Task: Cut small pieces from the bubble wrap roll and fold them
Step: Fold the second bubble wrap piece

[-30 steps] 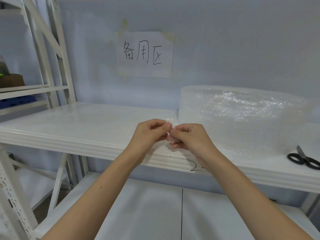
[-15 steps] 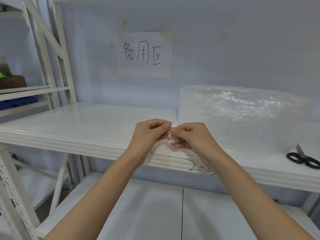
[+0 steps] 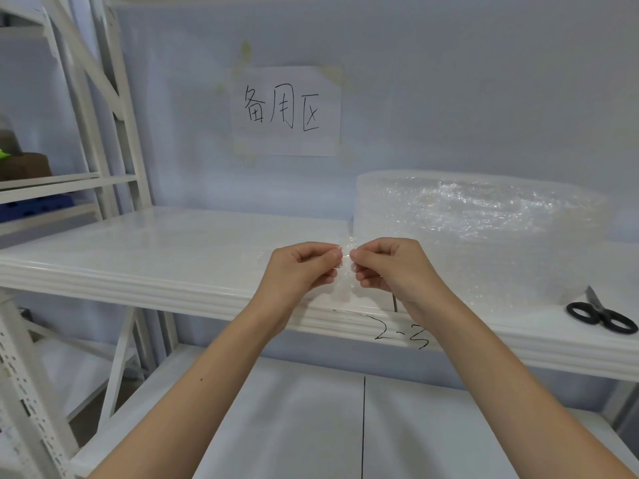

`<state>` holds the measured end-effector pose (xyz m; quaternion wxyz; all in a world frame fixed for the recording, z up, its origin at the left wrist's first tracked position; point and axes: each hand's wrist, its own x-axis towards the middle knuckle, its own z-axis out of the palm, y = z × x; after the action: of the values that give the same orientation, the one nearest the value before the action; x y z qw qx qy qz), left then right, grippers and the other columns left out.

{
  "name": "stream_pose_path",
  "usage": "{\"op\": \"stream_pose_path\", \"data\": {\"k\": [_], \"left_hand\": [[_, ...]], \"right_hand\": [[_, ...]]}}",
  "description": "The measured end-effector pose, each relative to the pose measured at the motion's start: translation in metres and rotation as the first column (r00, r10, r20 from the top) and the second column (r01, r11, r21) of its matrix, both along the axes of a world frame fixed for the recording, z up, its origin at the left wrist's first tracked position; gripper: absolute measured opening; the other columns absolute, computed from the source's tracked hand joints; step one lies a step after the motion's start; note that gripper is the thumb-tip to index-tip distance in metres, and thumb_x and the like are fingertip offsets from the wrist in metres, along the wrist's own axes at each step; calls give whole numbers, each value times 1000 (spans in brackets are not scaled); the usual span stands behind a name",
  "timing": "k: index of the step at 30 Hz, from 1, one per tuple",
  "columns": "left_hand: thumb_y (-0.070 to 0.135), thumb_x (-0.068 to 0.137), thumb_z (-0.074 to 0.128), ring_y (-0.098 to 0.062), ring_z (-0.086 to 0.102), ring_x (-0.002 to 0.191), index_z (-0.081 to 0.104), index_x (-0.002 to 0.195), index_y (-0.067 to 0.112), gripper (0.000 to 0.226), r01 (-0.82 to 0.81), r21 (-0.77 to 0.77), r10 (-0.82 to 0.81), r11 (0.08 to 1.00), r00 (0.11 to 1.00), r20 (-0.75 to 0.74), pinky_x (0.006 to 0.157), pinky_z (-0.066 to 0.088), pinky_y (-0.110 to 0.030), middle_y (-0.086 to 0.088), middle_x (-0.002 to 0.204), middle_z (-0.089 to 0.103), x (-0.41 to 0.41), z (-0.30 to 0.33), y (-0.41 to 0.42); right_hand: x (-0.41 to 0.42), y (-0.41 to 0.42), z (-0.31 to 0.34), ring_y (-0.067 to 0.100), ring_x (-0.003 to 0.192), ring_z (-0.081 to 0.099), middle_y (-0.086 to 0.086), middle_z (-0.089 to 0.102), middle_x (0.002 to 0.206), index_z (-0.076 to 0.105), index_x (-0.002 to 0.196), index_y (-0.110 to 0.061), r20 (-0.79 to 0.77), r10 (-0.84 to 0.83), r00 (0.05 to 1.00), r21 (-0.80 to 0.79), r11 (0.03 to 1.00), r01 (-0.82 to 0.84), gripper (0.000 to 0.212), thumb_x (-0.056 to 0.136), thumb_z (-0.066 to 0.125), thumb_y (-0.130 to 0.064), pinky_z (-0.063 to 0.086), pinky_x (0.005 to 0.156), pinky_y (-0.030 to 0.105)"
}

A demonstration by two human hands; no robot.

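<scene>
- Standing against a pale blue wall (image 3: 484,81), a white metal rack fills the room's corner; its upper shelf (image 3: 155,250) is glossy and bare on the left, with "2-3" handwritten on the front lip.
- Taped to that wall, a paper sign (image 3: 288,110) carries three handwritten characters.
- On the right of the shelf lies the bubble wrap roll (image 3: 477,219), flat on its side, with loose film spilling toward the front edge.
- The lower shelf (image 3: 276,409) below is plain white with a dark seam down its middle.
- The left hand (image 3: 299,267) and right hand (image 3: 389,266) meet just above the shelf's front edge, knuckles curled, thumbs and forefingers pinching.
- Black scissors (image 3: 600,314) rest at the far right of the shelf, well apart from both hands, untouched.
- Between the hands hangs the small bubble wrap piece (image 3: 345,271), clear and hard to make out; each hand's fingers (image 3: 333,255) clamp a top corner, almost touching the other's.
- To my eye this is the folding step. The film looks slippery and springy, so a crease could pop open once released, or the corners could slide out of line; a hard pinch might burst bubbles. Dropped, a clear piece would be hard to spot on the white surface.
</scene>
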<state>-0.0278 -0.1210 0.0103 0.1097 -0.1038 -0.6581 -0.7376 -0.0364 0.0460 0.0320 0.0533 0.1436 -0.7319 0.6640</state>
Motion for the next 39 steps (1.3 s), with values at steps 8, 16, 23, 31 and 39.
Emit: {"op": "stream_pose_path", "data": {"k": [8,16,23,31,39], "left_hand": [[15,87,71,-12,65,70,76,86,6,10,-5,-29,7,1000,998,55,74,58,-23,-6,80,74,2,-1,-7],[17,87,72,-15,65,73,75,86,5,13,-28,-50,31,998,997,67,75,57,-25,-5,78,74,1,4,-10],[25,86,74,-13,65,71,75,83,6,20,-34,-35,36,999,997,71,76,57,-26,-2,76,73,-1,4,-11],[13,84,75,-14,66,73,74,90,6,10,-25,-98,32,995,997,70,74,57,-24,-5,78,70,-3,4,-10],[9,84,74,-15,67,70,73,92,3,10,-63,-113,72,992,994,78,74,58,-24,-11,80,72,-5,0,-9]], "right_hand": [[-8,-6,-4,13,60,62,3,68,65,71,85,-1,17,-29,999,-103,994,31,10,86,70,-11,56,65,26],[-12,-15,-3,12,60,62,4,69,67,71,86,0,-1,-21,1000,-117,993,20,11,87,69,-10,56,64,24],[-15,-20,-6,12,60,62,3,68,67,71,84,-2,-38,-46,998,-91,995,42,8,86,69,-10,55,62,24],[-15,-21,-8,12,59,62,5,68,67,71,82,-3,-107,-84,991,-74,994,76,9,86,69,-11,54,59,22],[-18,-17,-9,13,60,62,7,69,70,71,84,-1,-53,-89,995,-89,993,84,11,86,68,-11,55,60,24]]}}
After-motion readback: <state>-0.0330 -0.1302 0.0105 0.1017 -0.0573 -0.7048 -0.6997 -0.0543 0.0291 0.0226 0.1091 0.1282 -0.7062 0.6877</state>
